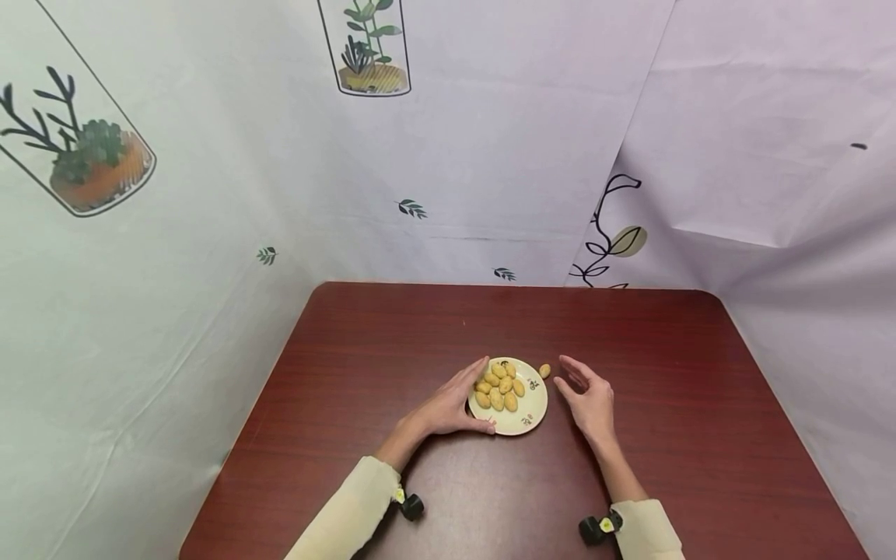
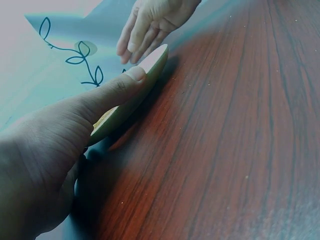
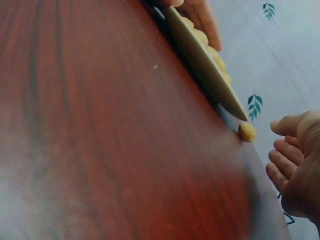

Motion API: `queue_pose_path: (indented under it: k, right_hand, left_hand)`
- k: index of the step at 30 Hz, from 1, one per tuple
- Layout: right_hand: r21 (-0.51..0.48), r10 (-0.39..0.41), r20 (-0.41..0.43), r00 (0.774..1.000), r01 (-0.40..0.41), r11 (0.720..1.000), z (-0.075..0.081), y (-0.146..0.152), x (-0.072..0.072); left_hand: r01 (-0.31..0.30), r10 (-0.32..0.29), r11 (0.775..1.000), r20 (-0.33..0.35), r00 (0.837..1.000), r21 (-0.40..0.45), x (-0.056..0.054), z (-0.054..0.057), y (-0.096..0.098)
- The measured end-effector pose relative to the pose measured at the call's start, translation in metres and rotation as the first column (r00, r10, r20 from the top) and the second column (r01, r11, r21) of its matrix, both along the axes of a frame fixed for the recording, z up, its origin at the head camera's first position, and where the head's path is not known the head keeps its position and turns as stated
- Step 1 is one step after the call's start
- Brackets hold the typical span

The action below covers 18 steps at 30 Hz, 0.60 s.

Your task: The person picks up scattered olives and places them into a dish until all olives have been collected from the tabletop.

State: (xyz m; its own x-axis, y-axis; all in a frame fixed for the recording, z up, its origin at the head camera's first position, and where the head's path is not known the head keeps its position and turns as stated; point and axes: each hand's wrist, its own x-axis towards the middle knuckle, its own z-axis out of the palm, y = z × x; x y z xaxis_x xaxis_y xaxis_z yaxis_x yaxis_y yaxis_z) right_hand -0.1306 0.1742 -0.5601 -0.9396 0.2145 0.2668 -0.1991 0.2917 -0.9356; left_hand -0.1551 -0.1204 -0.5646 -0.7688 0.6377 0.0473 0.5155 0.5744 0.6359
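Note:
A pale round plate [image 1: 521,422] with small printed motifs is on the table, bearing several small yellow oval pieces [image 1: 505,385] that look like baby potatoes, mostly on its left half. My left hand [image 1: 448,404] grips the plate's left side, thumb at the near rim and fingers along the far left edge. In the left wrist view the thumb [image 2: 117,90] lies over the rim. One loose yellow piece [image 1: 544,371] lies on the table just off the plate's right edge. Beside it, my right hand [image 1: 591,400] is held with fingers relaxed and nothing in them.
The dark red wood-grain table [image 1: 392,334] has rounded far corners. Pale printed cloth [image 1: 490,155] hangs behind it and on both sides. A small black camera is strapped at each wrist, next to the cream sleeves [image 1: 357,505].

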Motion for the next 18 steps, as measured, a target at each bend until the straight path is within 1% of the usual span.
queue_pose_path:
  k: [5, 9, 18]
  right_hand:
    - [0.016, 0.005, 0.041, 0.999, -0.006, 1.000, -0.0063, -0.0006, -0.0028]
    - [0.028, 0.004, 0.040, 0.999, -0.005, 1.000, -0.0080, -0.0021, -0.0049]
    - [0.087, 0.004, 0.038, 0.999, -0.007, 0.996, -0.0100, -0.0056, -0.0100]
  left_hand:
    - [0.002, -0.002, 1.000, 0.005, 1.000, 0.000, 0.0005, 0.0013, -0.0001]
    - [0.004, -0.004, 1.000, 0.003, 1.000, 0.004, 0.0002, 0.0012, -0.0003]
    - [0.006, -0.006, 1.000, -0.001, 1.000, 0.006, 0.0001, 0.0012, -0.0004]
